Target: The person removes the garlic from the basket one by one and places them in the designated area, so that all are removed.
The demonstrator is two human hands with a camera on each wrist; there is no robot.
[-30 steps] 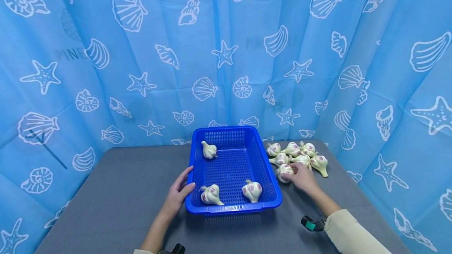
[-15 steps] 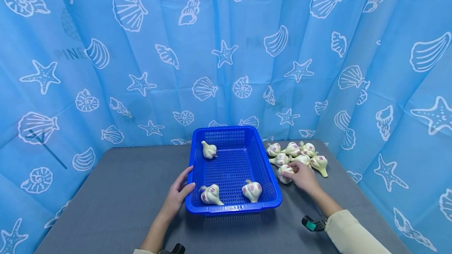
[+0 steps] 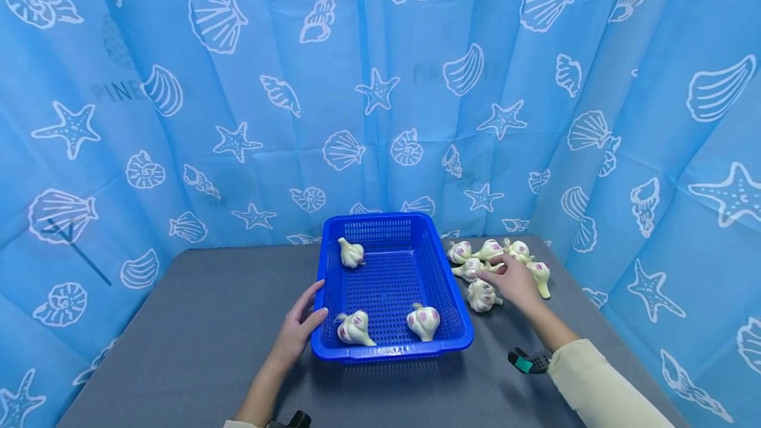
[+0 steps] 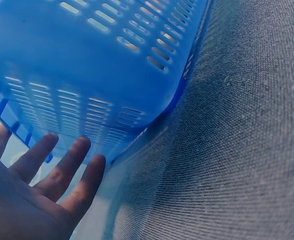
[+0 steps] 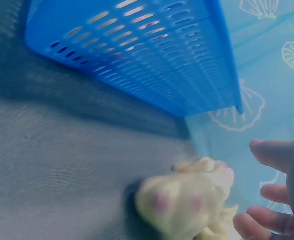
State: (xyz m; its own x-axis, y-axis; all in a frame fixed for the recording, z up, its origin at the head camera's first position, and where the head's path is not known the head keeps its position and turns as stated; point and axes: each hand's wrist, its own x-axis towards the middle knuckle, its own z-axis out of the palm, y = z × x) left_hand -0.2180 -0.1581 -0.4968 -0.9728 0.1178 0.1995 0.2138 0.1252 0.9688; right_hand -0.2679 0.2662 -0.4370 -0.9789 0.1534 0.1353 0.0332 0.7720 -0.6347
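Observation:
A blue plastic basket stands on the grey cloth, with three garlic bulbs inside: one at the back left, one at the front left and one at the front right. My left hand rests against the basket's left side, fingers fairly straight along the outer wall, thumb at the rim. Right of the basket lies a group of garlic bulbs. Over it my right hand hovers, thumb and fingers apart, partly hiding a bulb. Just in front of those fingers lies the nearest garlic bulb.
The grey cloth-covered table extends left of the basket and in front of it. A blue curtain with white shell prints hangs behind and at both sides. The basket's perforated right wall stands close to the loose garlic.
My right hand has let go of the nearest garlic bulb and moved slightly back over the group. That bulb now lies with its stem pointing right. My left hand has stayed put.

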